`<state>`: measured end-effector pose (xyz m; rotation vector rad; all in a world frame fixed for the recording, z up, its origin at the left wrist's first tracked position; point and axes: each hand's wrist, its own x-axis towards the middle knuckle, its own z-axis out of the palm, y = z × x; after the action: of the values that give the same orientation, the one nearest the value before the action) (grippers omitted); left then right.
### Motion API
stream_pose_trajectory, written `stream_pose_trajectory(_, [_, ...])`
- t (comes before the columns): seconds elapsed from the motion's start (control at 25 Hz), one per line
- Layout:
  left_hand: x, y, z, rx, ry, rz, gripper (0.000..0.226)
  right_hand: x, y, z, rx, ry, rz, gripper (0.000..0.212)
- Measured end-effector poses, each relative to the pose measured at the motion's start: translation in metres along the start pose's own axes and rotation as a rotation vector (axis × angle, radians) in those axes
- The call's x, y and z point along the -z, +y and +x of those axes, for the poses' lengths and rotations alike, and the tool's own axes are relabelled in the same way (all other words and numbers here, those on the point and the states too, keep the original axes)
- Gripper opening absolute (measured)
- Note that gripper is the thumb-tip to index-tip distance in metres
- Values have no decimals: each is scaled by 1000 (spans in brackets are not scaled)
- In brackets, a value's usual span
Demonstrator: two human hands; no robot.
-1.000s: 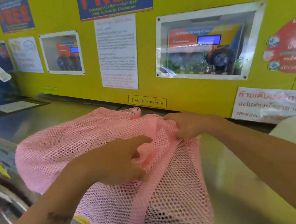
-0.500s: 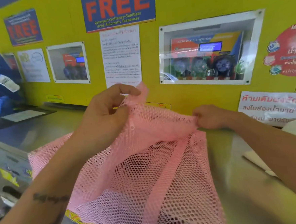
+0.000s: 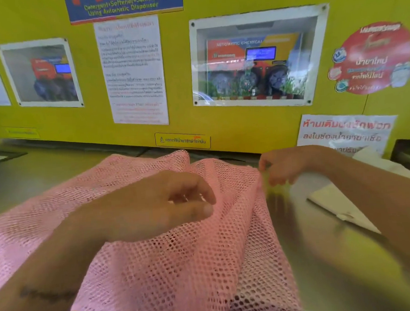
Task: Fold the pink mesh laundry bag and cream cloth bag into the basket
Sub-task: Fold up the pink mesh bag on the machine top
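- Pink mesh laundry bag (image 3: pixel 158 268) lies spread over the steel counter (image 3: pixel 328 268), covering most of the lower left and middle of the view, its far edge bunched into folds near the yellow wall (image 3: pixel 221 125) and its near part running out of the bottom of the frame.
- Cream cloth bag (image 3: pixel 343 206) lies flat on the counter to the right of the mesh bag, apart from it and partly hidden behind the right forearm.
- Left hand (image 3: pixel 154 205) hovers over or rests on the middle of the mesh bag, palm down; its fingers (image 3: pixel 196 187) are loosely curled and the thumb (image 3: pixel 195 210) is stretched forward. It grips nothing that shows, and whether it presses the mesh cannot be told.
- Right hand (image 3: pixel 287 164) sits at the far right corner of the mesh bag with fingers curled downward; it is blurred, so whether it pinches the mesh edge or merely touches it cannot be told.
- Printed notices and two framed windows hang on the wall behind the counter.
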<state>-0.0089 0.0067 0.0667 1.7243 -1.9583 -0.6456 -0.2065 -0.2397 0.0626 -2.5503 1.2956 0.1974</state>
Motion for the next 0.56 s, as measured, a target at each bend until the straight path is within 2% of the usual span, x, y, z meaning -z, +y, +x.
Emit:
stream_pose_trajectory(0.12, [-42,21,33,17,66,129,35,-10,-8,-11,-19,-80,177,59])
stream_pose_trajectory(0.2, [-60,23,57,106,77,186,57,-22,-13,-12,-11,-60,187,73])
stream_pose_trajectory(0.28, [-67,20,76,207,78,291,73,-35,-14,-9,31,23,147,76])
stream_pose_trajectory(0.32, [-69,17,82,236,81,350,74,-38,-11,-8,42,57,155,69])
stream_pose_trajectory(0.44, [-74,11,89,307,80,405,66,-30,8,-6,35,166,241,33])
stream_pose_trajectory(0.48, [-74,10,90,320,70,384,55,-27,17,-5,13,206,260,25])
stream_pose_trajectory(0.56, [-75,8,91,271,79,302,22,-24,33,-4,-35,256,282,23])
